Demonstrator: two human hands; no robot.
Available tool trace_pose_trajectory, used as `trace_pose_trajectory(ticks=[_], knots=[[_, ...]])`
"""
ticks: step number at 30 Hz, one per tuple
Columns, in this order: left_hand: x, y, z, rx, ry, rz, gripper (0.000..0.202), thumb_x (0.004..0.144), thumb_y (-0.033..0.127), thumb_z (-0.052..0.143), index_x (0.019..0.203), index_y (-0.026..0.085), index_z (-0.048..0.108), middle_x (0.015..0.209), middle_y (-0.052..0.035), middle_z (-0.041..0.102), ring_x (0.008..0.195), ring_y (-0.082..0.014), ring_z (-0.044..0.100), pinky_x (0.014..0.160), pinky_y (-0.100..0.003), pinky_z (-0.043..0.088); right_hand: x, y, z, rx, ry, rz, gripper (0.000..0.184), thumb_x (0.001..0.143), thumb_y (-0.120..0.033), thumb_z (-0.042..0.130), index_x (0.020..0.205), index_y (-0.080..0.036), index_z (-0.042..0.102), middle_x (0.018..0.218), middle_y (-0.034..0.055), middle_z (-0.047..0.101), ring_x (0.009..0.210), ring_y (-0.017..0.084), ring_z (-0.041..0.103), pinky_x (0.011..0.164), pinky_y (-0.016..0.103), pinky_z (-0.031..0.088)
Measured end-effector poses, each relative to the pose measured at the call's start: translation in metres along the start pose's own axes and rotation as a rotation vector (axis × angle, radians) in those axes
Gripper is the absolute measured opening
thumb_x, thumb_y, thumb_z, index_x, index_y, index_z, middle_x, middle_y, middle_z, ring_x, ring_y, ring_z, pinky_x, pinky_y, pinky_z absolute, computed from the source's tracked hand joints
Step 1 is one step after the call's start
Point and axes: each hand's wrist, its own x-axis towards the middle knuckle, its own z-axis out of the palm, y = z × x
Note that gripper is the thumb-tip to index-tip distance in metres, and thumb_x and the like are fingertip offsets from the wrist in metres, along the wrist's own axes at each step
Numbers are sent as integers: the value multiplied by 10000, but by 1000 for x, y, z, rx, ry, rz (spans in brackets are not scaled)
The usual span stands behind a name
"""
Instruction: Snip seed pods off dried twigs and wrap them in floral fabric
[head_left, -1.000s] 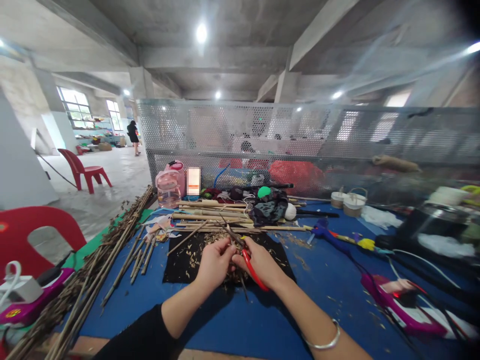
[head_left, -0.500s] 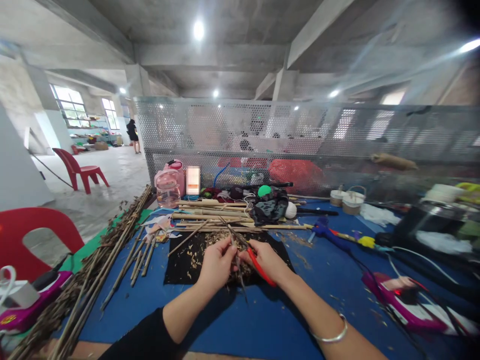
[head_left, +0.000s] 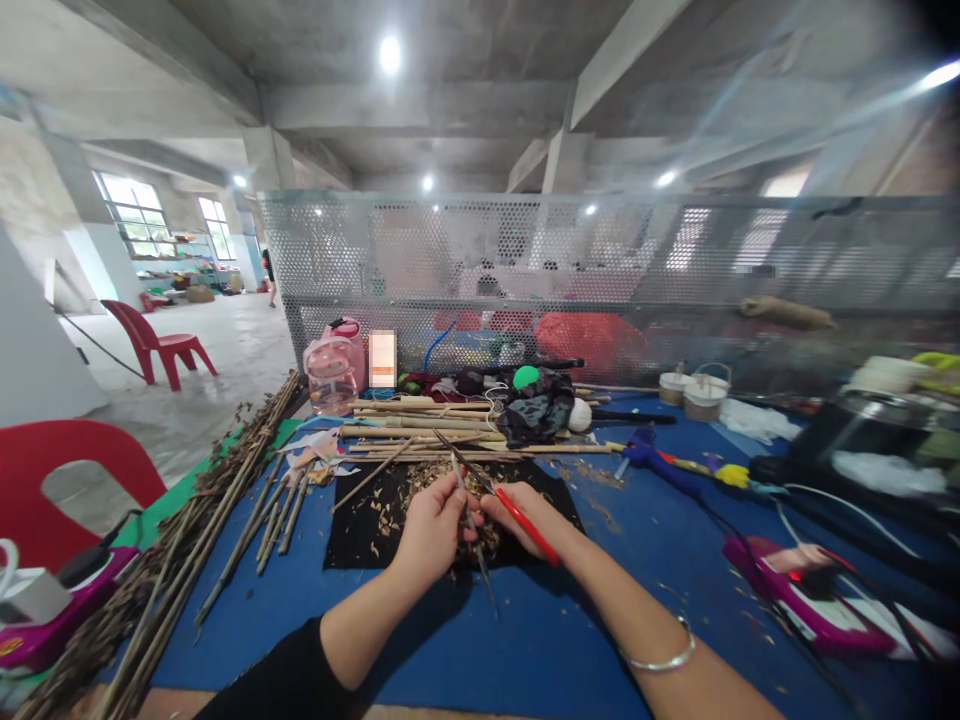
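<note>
My left hand [head_left: 431,528] is closed round a thin dark twig [head_left: 480,570] that slants down toward me. My right hand [head_left: 529,520] grips red-handled pruning shears [head_left: 517,515], whose blades point up and left by the twig's upper part. Both hands hover over a black cloth [head_left: 360,525] strewn with wood chips, lying on the blue table cover [head_left: 525,640]. A silver bangle [head_left: 660,658] rings my right wrist.
Long twigs [head_left: 202,540] lie in a bundle along the left edge. Bamboo sticks [head_left: 420,435] are stacked behind the cloth. A pink bottle [head_left: 334,372], dark fabric [head_left: 536,415], small baskets [head_left: 694,392], glue guns [head_left: 795,590] and cables surround them. A perforated metal screen [head_left: 600,270] stands behind; red chairs [head_left: 67,480] stand left.
The twig in my left hand has swung more upright and toward me. The shears' handles have tilted lower to the right. The view has shifted slightly.
</note>
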Motion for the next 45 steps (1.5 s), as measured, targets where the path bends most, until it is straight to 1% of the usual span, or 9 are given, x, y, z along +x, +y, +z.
trace_pose_trajectory(ticks=[4,9,13,20,25,29,35,40,45], knots=[[0,-2,-1,-6,-6,8,525,735,395,551,1182,126,492,692,6,535,552,-94,533,445,-188,448,0,-1,0,-26,-9,23,593,821,-661,284,676,-157,561,520,-36,406,485,85,314,469,210,264],[-5,2,2,89,-66,63,405,762,396,535,1076,144,575,651,17,525,534,-90,512,447,-187,439,-2,-6,1,-141,141,167,372,774,-547,510,786,-179,564,675,11,612,579,118,494,550,210,351],[-7,3,3,112,-72,67,397,776,397,528,1085,154,585,615,24,512,491,-83,474,430,-187,425,-2,-9,5,-134,177,221,320,755,-481,564,864,-181,548,723,27,658,606,136,552,561,216,378],[-2,-1,-1,86,2,54,460,804,365,489,1220,168,490,611,27,512,473,-77,460,427,-176,409,2,-6,8,-134,181,163,351,787,-495,515,728,-156,583,687,22,632,587,125,512,558,218,368],[-1,0,-1,112,0,86,361,785,413,515,1029,154,577,656,21,497,490,-73,441,440,-181,424,-1,-10,10,-107,158,187,263,768,-415,556,877,-179,513,773,24,628,639,130,533,600,228,396],[-1,1,-2,152,3,83,325,777,420,523,954,153,575,668,15,512,490,-79,454,448,-190,425,-3,-16,10,-159,174,167,246,759,-389,565,877,-181,505,827,37,609,684,136,524,619,236,397],[-3,4,-2,204,-14,124,252,796,404,492,813,160,554,624,26,505,464,-76,446,439,-188,404,-1,-12,10,-259,191,225,281,757,-458,559,796,-184,513,682,8,589,567,114,468,527,217,318],[-2,4,-2,206,-8,132,243,804,385,472,839,164,567,601,32,498,455,-79,436,435,-192,399,0,-5,10,-296,229,232,317,745,-497,554,745,-180,540,647,-5,567,544,103,437,513,209,301],[-3,6,-1,228,6,128,280,760,386,534,907,156,598,628,21,521,468,-83,432,436,-195,393,2,0,11,-295,232,237,350,741,-519,547,723,-169,557,630,1,570,531,106,441,507,210,297]])
